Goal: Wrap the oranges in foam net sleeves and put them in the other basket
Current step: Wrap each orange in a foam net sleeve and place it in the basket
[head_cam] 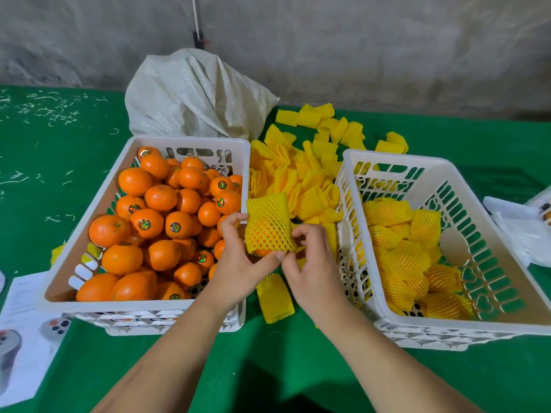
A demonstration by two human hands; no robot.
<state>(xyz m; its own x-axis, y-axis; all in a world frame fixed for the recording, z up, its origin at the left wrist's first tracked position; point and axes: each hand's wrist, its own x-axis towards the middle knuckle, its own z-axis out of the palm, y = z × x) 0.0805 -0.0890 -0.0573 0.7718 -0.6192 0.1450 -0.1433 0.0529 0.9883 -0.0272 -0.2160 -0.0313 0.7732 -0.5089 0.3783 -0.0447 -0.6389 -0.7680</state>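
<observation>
Your left hand (238,257) and right hand (310,263) both pinch the foam net sleeve (269,226), fingers curled on its lower edge; the orange (264,252) sits inside, held between the two baskets. Risk: the bottom's still open, so I'd expect the orange to drop out if you ease off. Green worktop (268,368), loose sleeves (310,171) behind, a sack (190,93) against a bare grey wall (357,40).

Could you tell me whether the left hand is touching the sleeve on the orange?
Touching. The head view shows the left hand pinching the yellow sleeve, thumb at its bottom edge and fingers on its left side, no gap.
</observation>
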